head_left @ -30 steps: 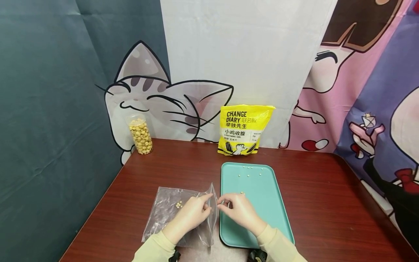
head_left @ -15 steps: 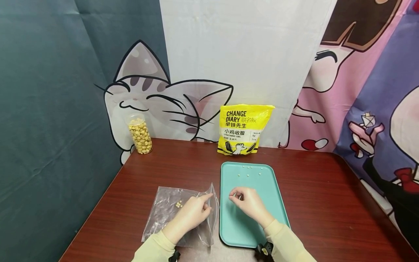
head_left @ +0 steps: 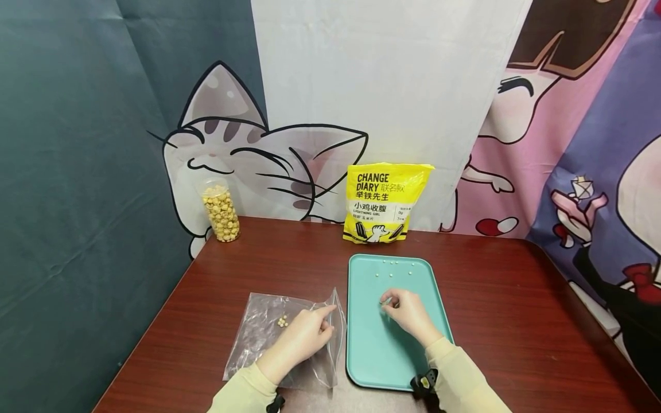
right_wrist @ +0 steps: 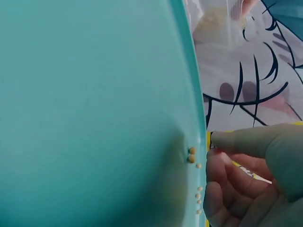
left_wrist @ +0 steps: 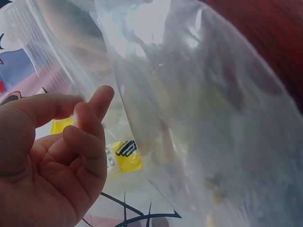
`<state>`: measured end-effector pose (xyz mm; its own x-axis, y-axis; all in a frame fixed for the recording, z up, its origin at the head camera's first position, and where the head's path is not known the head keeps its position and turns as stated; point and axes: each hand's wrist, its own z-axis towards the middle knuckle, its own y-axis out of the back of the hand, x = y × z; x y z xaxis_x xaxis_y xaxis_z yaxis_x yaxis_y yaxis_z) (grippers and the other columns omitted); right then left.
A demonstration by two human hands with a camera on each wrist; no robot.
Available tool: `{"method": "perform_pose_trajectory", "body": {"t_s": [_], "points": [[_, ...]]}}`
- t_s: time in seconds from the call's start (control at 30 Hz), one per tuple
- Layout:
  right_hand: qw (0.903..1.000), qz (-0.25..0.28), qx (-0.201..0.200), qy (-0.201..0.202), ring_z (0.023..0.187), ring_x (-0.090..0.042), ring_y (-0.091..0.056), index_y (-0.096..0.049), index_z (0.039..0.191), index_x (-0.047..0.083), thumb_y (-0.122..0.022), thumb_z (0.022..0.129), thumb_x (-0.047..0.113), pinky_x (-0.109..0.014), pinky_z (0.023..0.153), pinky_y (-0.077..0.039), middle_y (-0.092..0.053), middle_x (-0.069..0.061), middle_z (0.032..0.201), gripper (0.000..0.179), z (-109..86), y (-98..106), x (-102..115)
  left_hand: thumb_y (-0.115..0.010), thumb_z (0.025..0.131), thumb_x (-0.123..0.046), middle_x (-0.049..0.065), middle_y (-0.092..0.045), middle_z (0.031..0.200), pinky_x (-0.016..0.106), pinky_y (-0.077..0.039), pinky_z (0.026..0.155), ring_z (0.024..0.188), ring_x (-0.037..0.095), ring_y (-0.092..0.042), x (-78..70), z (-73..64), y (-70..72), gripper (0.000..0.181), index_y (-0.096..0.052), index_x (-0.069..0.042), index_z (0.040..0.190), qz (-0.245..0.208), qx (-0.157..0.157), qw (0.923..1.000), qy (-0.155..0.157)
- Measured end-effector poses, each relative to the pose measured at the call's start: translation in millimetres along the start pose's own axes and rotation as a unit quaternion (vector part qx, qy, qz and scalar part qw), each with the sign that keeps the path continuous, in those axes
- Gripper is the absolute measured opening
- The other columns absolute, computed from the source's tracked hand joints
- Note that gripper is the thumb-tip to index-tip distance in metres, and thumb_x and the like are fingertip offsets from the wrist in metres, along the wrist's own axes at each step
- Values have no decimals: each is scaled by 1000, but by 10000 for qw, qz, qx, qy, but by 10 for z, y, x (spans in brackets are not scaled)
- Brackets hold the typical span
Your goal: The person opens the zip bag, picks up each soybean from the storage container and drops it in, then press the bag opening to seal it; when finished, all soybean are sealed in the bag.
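A transparent zip bag (head_left: 253, 332) lies flat at the left, its mouth raised toward the tray. Small pale round balls (head_left: 282, 322) are inside it. My left hand (head_left: 302, 335) rests over the bag and pinches the lip of its mouth, index finger stretched along the edge; in the left wrist view the zip strip (left_wrist: 57, 61) runs to the thumb tip. Above the teal tray (head_left: 372, 361) my right hand (head_left: 409, 312) has thumb and index close together, with no ball visible between them. Two balls (right_wrist: 191, 159) lie on the tray close by its fingertips.
Several more balls (head_left: 391, 275) dot the tray's far end. Behind the tray stands a yellow snack pouch (head_left: 384, 203). A clear jar of yellow puffed pieces (head_left: 222, 215) stands at the table's back left corner. Printed cloths (head_left: 310, 57) hang behind the brown table (head_left: 506, 321).
My right hand has moved from beside the bag's mouth to the right and away from me, over the tray by the two balls. The left hand and bag have stayed put.
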<state>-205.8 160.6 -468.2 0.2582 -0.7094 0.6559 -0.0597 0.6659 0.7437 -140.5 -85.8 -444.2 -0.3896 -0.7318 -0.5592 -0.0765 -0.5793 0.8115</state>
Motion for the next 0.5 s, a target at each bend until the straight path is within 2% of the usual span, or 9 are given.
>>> {"method": "perform_pose_trajectory", "body": {"t_s": [0.5], "points": [[9990,-75,79,-424,56,-11,-45,-68,83,6,-73,79,5,-28,54,-38,-53,1,62,6,147,-79,-132,-62,84,-5,-11,-54,60,18,-35,47,46,-3,-35,32,5,17,43,-58,2,126,-113,86,9999,34]]}}
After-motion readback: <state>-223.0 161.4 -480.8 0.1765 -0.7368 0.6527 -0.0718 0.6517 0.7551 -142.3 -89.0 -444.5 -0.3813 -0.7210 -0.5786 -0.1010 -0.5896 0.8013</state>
